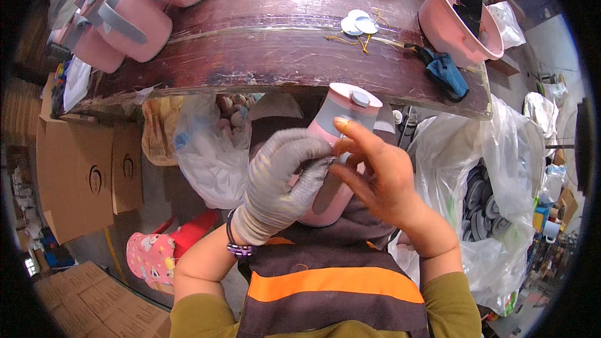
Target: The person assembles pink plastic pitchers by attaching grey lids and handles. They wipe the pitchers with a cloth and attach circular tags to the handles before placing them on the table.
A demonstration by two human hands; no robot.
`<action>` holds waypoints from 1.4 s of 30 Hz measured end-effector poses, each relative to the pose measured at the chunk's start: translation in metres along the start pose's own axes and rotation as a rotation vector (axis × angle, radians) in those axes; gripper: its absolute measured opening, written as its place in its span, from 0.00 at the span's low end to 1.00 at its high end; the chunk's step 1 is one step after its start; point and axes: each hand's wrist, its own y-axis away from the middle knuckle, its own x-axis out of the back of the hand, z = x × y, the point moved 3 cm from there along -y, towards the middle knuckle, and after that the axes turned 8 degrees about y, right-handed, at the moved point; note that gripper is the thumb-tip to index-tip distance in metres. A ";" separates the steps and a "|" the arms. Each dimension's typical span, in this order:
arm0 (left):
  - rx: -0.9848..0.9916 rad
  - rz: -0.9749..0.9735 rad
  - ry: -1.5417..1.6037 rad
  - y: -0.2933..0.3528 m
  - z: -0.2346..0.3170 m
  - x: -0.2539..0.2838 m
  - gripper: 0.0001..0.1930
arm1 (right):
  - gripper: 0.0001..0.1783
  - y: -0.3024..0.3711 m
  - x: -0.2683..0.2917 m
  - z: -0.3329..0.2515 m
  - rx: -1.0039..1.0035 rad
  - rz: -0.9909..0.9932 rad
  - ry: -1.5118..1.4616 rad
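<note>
A pink jug [343, 203] with a grey collar, a grey handle and a pink-and-grey lid [354, 96] rests tilted on my lap, its top by the table edge. My left hand [282, 178], in a grey knit glove, is closed in front of the jug, thumb and fingers pinched together. My bare right hand [379, 178] meets it there, thumb and index fingertips drawn in close to the glove. Whatever lies between the fingertips is too small to make out. Both hands partly cover the jug's middle and handle.
Several pink jugs [134, 22] stand at the table's left. Round white tags [359, 22] with yellow strings, a blue glove [447, 75] and a pink basin [432, 22] holding a black phone [469, 5] sit rightward. Below are cardboard boxes [75, 175] and a plastic bag [447, 156] with grey parts.
</note>
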 end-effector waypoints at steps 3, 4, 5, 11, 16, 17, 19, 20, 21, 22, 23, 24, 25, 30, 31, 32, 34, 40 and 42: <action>0.140 0.005 0.002 -0.002 0.006 -0.002 0.13 | 0.27 -0.004 -0.002 -0.002 0.133 0.059 0.224; 0.140 0.011 -0.030 -0.001 0.006 -0.003 0.13 | 0.26 -0.004 -0.003 -0.004 0.191 0.071 0.314; 0.143 0.039 -0.009 0.000 0.003 -0.002 0.10 | 0.24 -0.004 -0.004 -0.002 0.175 0.124 0.262; 0.545 0.238 0.544 0.001 -0.019 -0.005 0.08 | 0.10 0.009 -0.024 0.048 -0.473 0.440 -0.828; 0.933 -0.155 0.707 0.023 -0.012 -0.029 0.14 | 0.13 0.016 -0.018 0.086 -0.529 0.580 -0.828; 0.913 -0.131 0.689 0.026 -0.013 -0.026 0.13 | 0.12 0.015 -0.007 0.100 -0.538 0.762 -0.850; 0.861 -0.066 0.648 0.031 -0.017 -0.012 0.13 | 0.09 0.019 0.012 0.126 -0.577 0.786 -0.875; 0.810 -0.010 0.614 0.033 -0.015 -0.007 0.10 | 0.08 0.022 0.018 0.128 -0.668 0.838 -0.855; 0.856 0.010 0.616 0.033 -0.010 0.001 0.09 | 0.08 0.023 0.024 0.127 -0.654 0.849 -0.859; 0.897 0.038 0.610 0.032 -0.003 0.012 0.09 | 0.07 0.025 0.028 0.125 -0.635 0.856 -0.875; 0.842 0.146 0.714 0.032 0.003 0.019 0.07 | 0.06 0.025 0.030 0.119 -0.532 0.744 -0.871; 0.753 0.200 0.676 0.026 0.010 0.029 0.08 | 0.06 0.028 0.028 0.109 -0.530 0.651 -0.811; 0.658 0.255 0.639 0.016 0.018 0.040 0.08 | 0.06 0.030 0.024 0.102 -0.517 0.569 -0.804; 0.284 0.548 0.585 -0.030 0.020 0.086 0.12 | 0.06 0.033 -0.006 0.087 -0.485 0.321 -0.741; 0.254 0.569 0.540 -0.041 0.013 0.094 0.12 | 0.06 0.034 -0.010 0.088 -0.472 0.290 -0.744; 0.224 0.587 0.495 -0.054 0.004 0.103 0.13 | 0.06 0.034 -0.013 0.088 -0.460 0.261 -0.747; 0.161 0.608 0.426 -0.070 -0.019 0.119 0.12 | 0.06 0.035 -0.017 0.087 -0.455 0.216 -0.704; 0.087 0.578 0.403 -0.083 -0.065 0.137 0.10 | 0.09 0.024 -0.025 0.081 -0.474 0.101 -0.555; 0.241 0.513 0.378 -0.075 -0.054 0.128 0.07 | 0.14 -0.010 -0.029 0.058 -0.431 0.052 -0.587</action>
